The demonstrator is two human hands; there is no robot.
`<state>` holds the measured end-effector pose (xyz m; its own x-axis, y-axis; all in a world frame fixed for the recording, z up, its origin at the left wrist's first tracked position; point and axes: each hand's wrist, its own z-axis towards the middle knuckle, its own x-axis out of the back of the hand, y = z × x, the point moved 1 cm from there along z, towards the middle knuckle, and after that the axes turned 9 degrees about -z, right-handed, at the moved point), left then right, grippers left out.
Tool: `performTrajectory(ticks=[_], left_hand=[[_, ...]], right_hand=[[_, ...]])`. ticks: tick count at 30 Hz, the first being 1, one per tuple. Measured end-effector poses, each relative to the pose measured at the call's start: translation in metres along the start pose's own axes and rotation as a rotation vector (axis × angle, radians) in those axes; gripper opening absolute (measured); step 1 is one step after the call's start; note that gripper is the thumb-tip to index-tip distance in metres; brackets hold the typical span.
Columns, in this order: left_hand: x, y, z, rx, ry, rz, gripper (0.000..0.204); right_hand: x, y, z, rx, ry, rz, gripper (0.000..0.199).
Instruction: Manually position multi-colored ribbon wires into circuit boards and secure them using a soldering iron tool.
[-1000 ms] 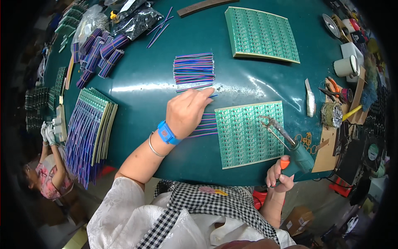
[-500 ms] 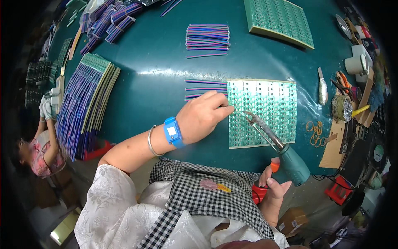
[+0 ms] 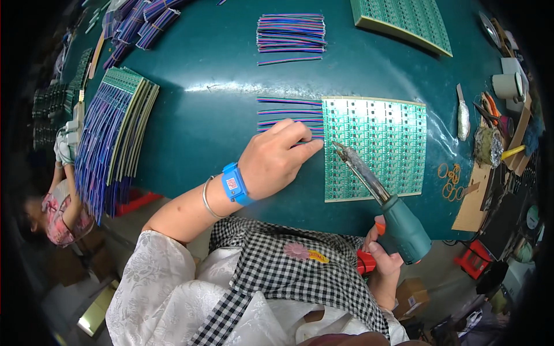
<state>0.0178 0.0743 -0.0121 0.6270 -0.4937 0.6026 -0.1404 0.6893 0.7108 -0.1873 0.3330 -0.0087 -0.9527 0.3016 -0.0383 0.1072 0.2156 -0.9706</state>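
A green circuit board panel (image 3: 375, 155) lies on the table, with several thin multicoloured wires (image 3: 288, 112) sticking out from its upper left edge. My left hand (image 3: 277, 155), wearing a blue wrist strap, is closed in a pinch at that edge. The fingers hide most of the wire there. My right hand (image 3: 382, 254) is wrapped round the green handle of a soldering gun (image 3: 404, 230) with an orange-red trigger. Its metal tip points up and left over the panel's left edge, just right of my left fingertips. Whether the tip touches the panel I cannot tell.
Loose wires (image 3: 291, 33) lie in a pile beyond the panel. A stack of wired panels (image 3: 118, 132) stands left; bare panels (image 3: 404, 26) are far right. Rubber bands (image 3: 451, 181), a wrapped blade (image 3: 463, 118) and a cup (image 3: 508, 86) sit right. Another person (image 3: 60, 210) works at the far left.
The soldering gun's tip has moved left across the panel, closer to its edge. My left fingertips have drawn back slightly from over the panel. The whole view has shifted a little.
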Motion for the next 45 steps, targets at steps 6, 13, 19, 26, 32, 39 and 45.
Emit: performTrajectory(ticks=[6, 13, 19, 26, 32, 39, 45], left_hand=[[0.000, -0.002, -0.001, -0.002, -0.004, 0.011, 0.034], [0.000, -0.003, -0.002, -0.007, -0.011, 0.011, 0.036], [-0.002, -0.004, -0.004, -0.019, -0.005, 0.010, 0.040], [-0.001, -0.002, -0.004, -0.008, -0.036, 0.040, 0.039], [-0.001, -0.003, -0.005, -0.009, -0.042, 0.027, 0.038], [0.000, -0.005, -0.005, -0.030, -0.030, 0.010, 0.037], [-0.001, -0.006, -0.005, -0.029, -0.028, 0.015, 0.037]], right_hand=[[-0.003, -0.002, 0.002, -0.074, 0.024, -0.071, 0.047], [-0.005, -0.006, 0.007, -0.133, 0.078, -0.177, 0.024], [-0.004, -0.012, 0.011, -0.119, 0.044, -0.301, 0.014], [-0.005, -0.015, 0.006, -0.044, 0.079, 0.050, 0.050], [-0.002, -0.009, 0.004, -0.064, 0.041, 0.017, 0.051], [-0.002, -0.002, 0.003, -0.088, 0.043, -0.097, 0.050], [-0.011, -0.021, 0.010, -0.126, 0.122, 0.075, 0.055]])
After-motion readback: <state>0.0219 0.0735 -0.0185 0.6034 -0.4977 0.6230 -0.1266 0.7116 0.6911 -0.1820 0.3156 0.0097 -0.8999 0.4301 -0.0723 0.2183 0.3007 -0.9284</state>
